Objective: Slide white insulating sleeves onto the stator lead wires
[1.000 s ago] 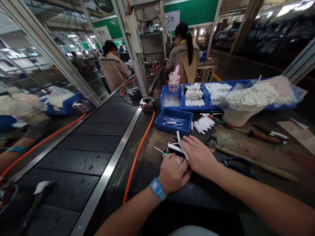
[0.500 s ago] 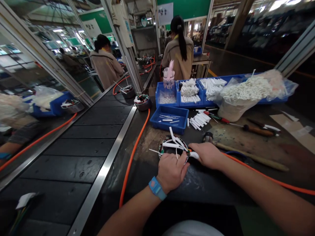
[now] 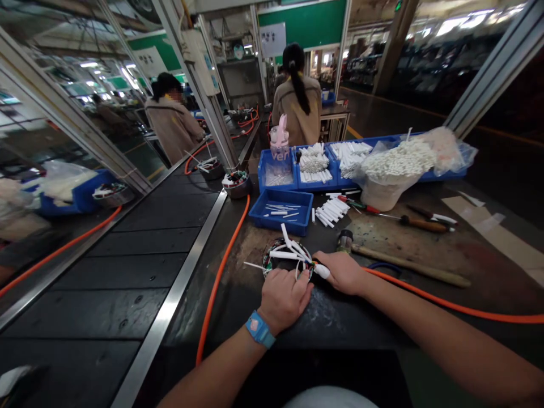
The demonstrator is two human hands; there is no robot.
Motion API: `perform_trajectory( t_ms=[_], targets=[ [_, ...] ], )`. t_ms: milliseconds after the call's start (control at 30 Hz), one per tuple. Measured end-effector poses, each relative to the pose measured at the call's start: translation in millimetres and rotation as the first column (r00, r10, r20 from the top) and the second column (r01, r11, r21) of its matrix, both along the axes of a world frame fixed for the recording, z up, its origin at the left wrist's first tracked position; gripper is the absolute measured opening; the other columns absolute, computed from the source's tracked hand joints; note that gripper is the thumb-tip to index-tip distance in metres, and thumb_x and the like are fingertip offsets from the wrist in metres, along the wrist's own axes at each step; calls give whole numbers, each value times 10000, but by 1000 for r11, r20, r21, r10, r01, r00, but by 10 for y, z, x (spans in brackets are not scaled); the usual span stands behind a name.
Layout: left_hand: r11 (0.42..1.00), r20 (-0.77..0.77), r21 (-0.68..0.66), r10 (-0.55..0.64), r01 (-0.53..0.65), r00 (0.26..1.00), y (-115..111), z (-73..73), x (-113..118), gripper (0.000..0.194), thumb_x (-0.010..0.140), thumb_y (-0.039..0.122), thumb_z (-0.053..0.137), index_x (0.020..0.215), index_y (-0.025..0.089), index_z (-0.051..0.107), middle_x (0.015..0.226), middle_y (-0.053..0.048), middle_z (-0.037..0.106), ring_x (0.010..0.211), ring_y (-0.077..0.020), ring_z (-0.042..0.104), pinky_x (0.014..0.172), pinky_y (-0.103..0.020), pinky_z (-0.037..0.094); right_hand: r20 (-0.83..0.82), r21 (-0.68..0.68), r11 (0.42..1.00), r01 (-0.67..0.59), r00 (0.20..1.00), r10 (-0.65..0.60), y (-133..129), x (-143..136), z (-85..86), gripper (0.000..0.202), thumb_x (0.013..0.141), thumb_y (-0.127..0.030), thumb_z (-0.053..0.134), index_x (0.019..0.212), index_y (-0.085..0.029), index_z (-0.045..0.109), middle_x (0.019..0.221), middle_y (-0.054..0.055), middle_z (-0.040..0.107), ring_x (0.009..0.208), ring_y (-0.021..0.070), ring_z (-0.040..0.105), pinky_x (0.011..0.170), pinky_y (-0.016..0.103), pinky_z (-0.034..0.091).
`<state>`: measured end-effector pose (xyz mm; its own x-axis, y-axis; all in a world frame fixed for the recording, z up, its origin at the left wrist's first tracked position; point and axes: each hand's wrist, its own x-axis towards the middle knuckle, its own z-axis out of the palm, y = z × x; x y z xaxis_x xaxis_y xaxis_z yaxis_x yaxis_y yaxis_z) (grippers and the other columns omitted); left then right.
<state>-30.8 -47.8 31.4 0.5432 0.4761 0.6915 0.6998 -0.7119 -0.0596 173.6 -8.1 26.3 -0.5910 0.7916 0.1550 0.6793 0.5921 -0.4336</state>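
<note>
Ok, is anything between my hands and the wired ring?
Nothing visible. Your left hand is on the near edge of the ring, and your right hand is at the white sleeve by its right side.

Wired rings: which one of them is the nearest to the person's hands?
The wired ring in front of the low blue tray: the left hand is on its near edge; the other rings stand farther away.

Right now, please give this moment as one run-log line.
left hand: on wired ring; right hand: at white sleeve, ring's right edge; blue tray: beyond ring; hammer: right of ring
</note>
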Motion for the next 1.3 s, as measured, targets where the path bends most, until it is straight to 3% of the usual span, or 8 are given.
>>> perform_trajectory(
  t_ms=[100, 167, 333, 400, 667, 833, 1067, 1300],
  targets=[
    [1000, 30, 9, 3, -3, 1000, -3, -8, 13, 226, 810, 217, 611, 1017, 153, 550, 795, -44, 658, 673, -172, 586, 631, -335, 398, -134, 95, 991, 97, 987, -84, 114, 198, 101, 196, 866, -399, 491, 932, -241, 586, 846, -5, 661, 739, 139, 611, 668, 216, 450],
    [1000, 65, 21, 3, -4, 998, 3, -31, 21, 249, 788, 197, 635, 1018, 153, 550, 809, -44, 664, 674, -174, 585, 636, -339, 401, -258, 180, 932, 314, 930, -263, 301, 507, 215, 202, 856, -379, 472, 929, -223, 576, 861, 12, 643, 749, 152, 598, 681, 242, 467],
    [998, 111, 64, 7, -14, 994, 43, -86, 38, 266, 742, 180, 673, 981, 165, 556, 771, -27, 666, 632, -165, 568, 630, -334, 398, -581, 280, 433, 857, 510, -634, 855, 1556, 547, 301, 834, -305, 424, 1080, -151, 501, 946, 101, 583, 788, 216, 555, 720, 367, 466],
    [997, 119, 70, 5, -13, 993, 57, -91, 41, 261, 741, 180, 672, 975, 168, 555, 774, -25, 668, 630, -163, 568, 633, -331, 400, -582, 295, 379, 877, 479, -657, 977, 1845, 623, 278, 763, -272, 514, 1012, -157, 558, 916, 87, 595, 781, 219, 552, 749, 379, 459],
    [996, 104, 83, 17, -25, 994, 63, -61, 42, 225, 764, 191, 635, 971, 181, 548, 765, -23, 667, 625, -156, 572, 638, -321, 407, -556, 300, 433, 850, 525, -644, 1015, 2087, 658, 139, 745, -250, 546, 822, -179, 636, 845, 61, 611, 737, 186, 547, 746, 349, 452],
    [997, 101, 77, 25, -33, 995, 45, -28, 56, 206, 771, 198, 621, 961, 182, 543, 762, -24, 663, 624, -165, 576, 628, -324, 406, -631, 280, 405, 871, 484, -605, 979, 2133, 765, 214, 805, -278, 456, 966, -170, 549, 1093, 107, 545, 724, 166, 564, 639, 317, 476],
    [999, 97, 37, 36, -39, 995, 19, -32, 59, 212, 774, 196, 621, 971, 176, 546, 767, -22, 658, 650, -175, 580, 636, -332, 404, -498, 286, 544, 789, 608, -619, 952, 2064, 804, 147, 641, -168, 560, 780, -184, 608, 897, 73, 596, 790, 214, 552, 785, 382, 443],
    [999, 107, 29, 35, -38, 994, 13, -30, 58, 199, 774, 199, 616, 960, 176, 551, 757, -15, 650, 650, -170, 573, 647, -330, 408, -743, 151, 546, 824, 460, -487, 850, 2006, 933, 258, 837, -423, 464, 939, -189, 496, 971, 130, 621, 705, 208, 592, 622, 390, 490]
  ],
)
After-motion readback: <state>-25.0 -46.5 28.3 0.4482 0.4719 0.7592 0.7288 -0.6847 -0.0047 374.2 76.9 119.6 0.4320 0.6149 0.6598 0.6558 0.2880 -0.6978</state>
